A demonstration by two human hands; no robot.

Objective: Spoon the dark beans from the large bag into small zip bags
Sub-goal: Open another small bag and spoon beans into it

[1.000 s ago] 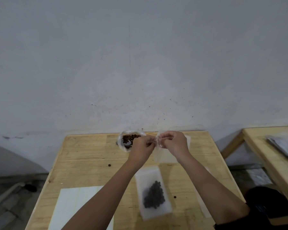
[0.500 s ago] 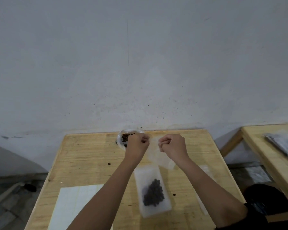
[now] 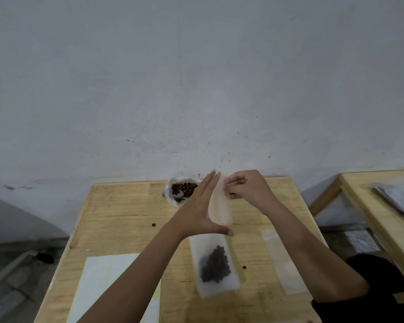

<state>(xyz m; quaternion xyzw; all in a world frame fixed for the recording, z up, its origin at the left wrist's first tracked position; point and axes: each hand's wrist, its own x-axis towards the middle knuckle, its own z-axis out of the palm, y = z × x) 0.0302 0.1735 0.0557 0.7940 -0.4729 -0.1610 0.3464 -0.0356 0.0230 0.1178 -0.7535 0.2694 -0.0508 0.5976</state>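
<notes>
An empty small zip bag [image 3: 220,207] hangs above the table's middle. My right hand [image 3: 247,190] pinches its top edge. My left hand [image 3: 200,209] is flat with fingers straight and thumb spread, its palm against the bag's left side. Behind my left hand, at the table's far edge, the large bag [image 3: 181,190] lies with its mouth wide, showing dark beans and a metal spoon [image 3: 178,195]. A filled small zip bag [image 3: 214,264] of dark beans lies flat on the table in front of my hands.
More empty zip bags [image 3: 282,262] lie by the right edge of the wooden table [image 3: 117,217]. A white sheet [image 3: 103,287] covers the near left. Single beans [image 3: 153,224] are scattered. A second table [image 3: 369,206] with packets stands to the right.
My left hand has let go of the bag's top and spread flat along its side. My right hand keeps its pinch on the top edge, and the bag now hangs upright.
</notes>
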